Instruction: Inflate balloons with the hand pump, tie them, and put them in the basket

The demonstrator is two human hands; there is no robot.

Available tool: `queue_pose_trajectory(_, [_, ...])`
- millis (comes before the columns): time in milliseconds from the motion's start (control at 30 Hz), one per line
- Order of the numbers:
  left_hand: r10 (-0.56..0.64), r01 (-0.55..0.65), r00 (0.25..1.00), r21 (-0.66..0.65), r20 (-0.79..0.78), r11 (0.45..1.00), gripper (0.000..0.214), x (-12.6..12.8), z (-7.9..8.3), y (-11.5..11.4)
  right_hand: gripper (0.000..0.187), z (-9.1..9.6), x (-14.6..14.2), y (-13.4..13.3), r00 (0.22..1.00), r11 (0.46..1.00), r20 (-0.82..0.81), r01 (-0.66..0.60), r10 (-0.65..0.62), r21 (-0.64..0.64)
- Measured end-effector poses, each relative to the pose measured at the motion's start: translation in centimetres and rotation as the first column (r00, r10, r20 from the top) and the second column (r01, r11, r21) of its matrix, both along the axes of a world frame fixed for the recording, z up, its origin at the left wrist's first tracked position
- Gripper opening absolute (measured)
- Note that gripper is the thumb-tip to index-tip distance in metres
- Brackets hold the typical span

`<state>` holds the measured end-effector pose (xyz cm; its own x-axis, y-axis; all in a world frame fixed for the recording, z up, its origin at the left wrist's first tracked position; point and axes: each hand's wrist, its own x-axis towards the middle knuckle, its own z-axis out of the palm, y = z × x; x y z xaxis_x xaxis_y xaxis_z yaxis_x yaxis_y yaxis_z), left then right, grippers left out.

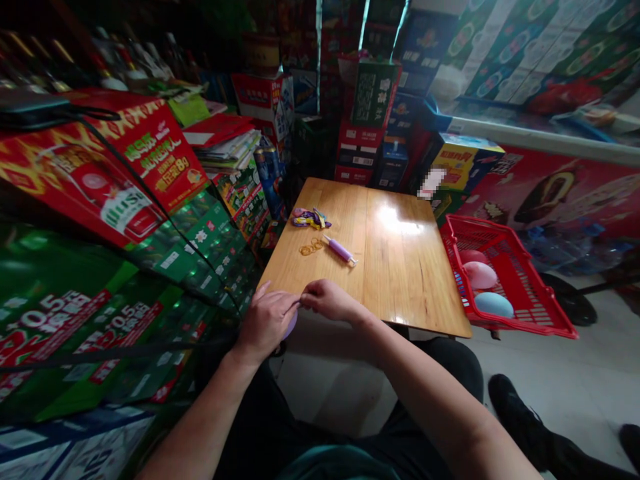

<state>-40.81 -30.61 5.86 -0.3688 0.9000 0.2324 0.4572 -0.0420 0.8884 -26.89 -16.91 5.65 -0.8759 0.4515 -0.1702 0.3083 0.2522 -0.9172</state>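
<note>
My left hand (265, 321) and my right hand (327, 300) meet just off the near edge of a wooden table (400, 283). Their fingertips pinch the neck of a small purple balloon (291, 325), which is mostly hidden below my left hand. A purple hand pump (340, 249) lies on the tabletop beyond my right hand. Several rubber bands (311, 247) rest to its left. Farther back lies a small heap of uninflated balloons (311, 218) in mixed colours.
A red plastic basket (505, 280) to the table's right holds a pink balloon (480, 275) and a pale blue balloon (494, 305). Printed cartons (150, 160) are stacked along the left and back. A black shoe (517, 413) rests on the tiled floor at lower right.
</note>
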Motion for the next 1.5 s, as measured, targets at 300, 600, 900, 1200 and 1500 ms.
queue_pose_trajectory(300, [0.139,-0.138,0.99,-0.012,0.007,0.99,0.009,-2.7,-1.4,1.3,0.025,-3.5,-5.0,7.4,0.958,0.911,0.236,0.057,-0.165,0.408])
queue_pose_trajectory(600, [0.204,-0.201,0.979,-0.106,0.014,0.974,0.016,-1.9,-2.2,2.4,0.027,-7.0,-9.0,14.6,0.855,0.736,0.321,0.098,-0.406,0.67])
queue_pose_trajectory(900, [0.19,-0.181,0.979,-0.113,0.076,0.977,0.016,-1.3,-2.9,3.0,0.027,-8.0,-9.8,15.0,0.836,0.693,0.348,0.052,-0.424,0.719])
queue_pose_trajectory(1200, [0.199,-0.183,0.968,-0.117,0.152,0.976,0.018,-0.7,-3.0,3.1,0.024,-8.3,-8.8,14.4,0.843,0.678,0.344,0.032,-0.412,0.734])
queue_pose_trajectory(1500, [0.206,-0.183,0.961,-0.134,0.185,0.974,0.018,-0.6,-3.1,2.9,0.03,-8.7,-9.4,14.7,0.829,0.672,0.345,0.049,-0.44,0.739])
